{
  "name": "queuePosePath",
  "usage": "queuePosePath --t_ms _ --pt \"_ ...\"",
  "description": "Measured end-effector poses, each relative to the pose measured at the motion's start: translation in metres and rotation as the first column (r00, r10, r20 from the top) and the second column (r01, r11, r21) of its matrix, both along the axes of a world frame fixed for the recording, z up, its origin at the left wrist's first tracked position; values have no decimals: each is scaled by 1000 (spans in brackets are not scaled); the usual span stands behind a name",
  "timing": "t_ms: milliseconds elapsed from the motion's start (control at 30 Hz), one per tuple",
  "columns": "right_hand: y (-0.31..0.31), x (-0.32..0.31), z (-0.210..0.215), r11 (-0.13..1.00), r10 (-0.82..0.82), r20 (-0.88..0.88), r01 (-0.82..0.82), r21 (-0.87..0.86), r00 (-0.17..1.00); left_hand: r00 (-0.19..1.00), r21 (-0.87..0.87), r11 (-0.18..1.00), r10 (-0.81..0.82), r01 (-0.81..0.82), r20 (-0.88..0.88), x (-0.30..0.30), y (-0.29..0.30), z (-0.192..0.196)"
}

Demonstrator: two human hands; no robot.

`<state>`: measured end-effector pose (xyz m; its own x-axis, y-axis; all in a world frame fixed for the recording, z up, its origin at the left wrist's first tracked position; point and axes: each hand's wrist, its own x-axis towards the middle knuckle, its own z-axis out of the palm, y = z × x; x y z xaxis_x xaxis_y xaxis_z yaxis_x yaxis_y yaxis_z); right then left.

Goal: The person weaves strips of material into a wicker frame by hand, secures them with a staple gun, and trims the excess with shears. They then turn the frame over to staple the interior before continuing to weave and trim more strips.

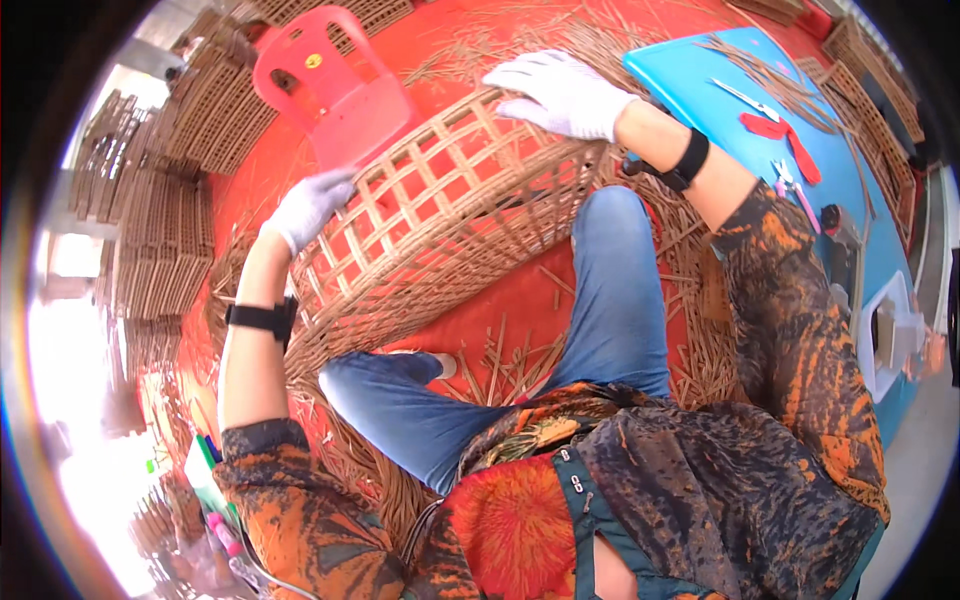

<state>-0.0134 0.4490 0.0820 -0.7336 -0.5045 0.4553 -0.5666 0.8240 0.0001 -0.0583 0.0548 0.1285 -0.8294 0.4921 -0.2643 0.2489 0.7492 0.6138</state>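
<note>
On a red floor (pixel 480 320) strewn with thin cane strips, a person in blue jeans and an orange patterned shirt sits with a large woven basket (pixel 440 210) tipped between the knees. The basket is pale brown cane, its upper wall an open lattice of square gaps, its lower part tightly woven and curving round. The left hand (pixel 308 205), in a white glove, grips the basket's near rim with fingers curled round it. The right hand (pixel 562 92), also gloved in white, lies spread and flat on the far rim, fingers wide. Both wrists wear black bands. A red plastic chair (pixel 335 85) stands just behind the basket. To the right, a blue table (pixel 700 80) carries loose cane strips, scissors (pixel 745 98) and red-handled pliers (pixel 785 135). Stacks of woven panels (pixel 150 210) line the left side.
</note>
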Motion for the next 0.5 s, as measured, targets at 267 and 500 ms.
queuePosePath --t_ms 267,500 --pt "0 6 -7 996 -84 -43 85 24 996 959 219 935 284 -281 16 18 -71 -31" --pt "16 4 -11 995 -100 -31 100 3 995 987 198 973 139 -120 -83 37 -84 -10"
